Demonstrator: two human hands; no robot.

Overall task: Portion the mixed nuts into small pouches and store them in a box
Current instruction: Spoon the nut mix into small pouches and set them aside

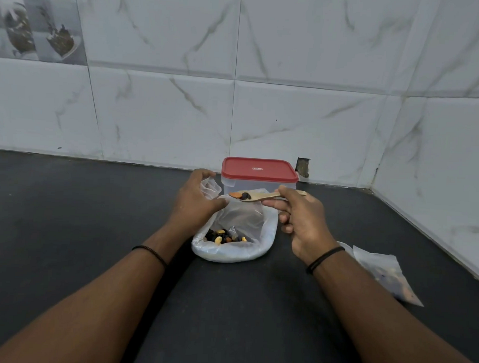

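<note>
Our left hand (195, 201) pinches a small clear pouch (211, 188), mostly hidden behind it. The big bag of mixed nuts (232, 236) lies between our hands before the red-lidded box (259, 172). Our right hand (303, 219) grips a loaded wooden spoon (255, 195); filled pouches (384, 273) blur behind that forearm.

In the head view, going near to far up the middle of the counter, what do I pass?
Big bag of mixed nuts → loaded wooden spoon held in the right hand → red-lidded box → tiled wall.
</note>
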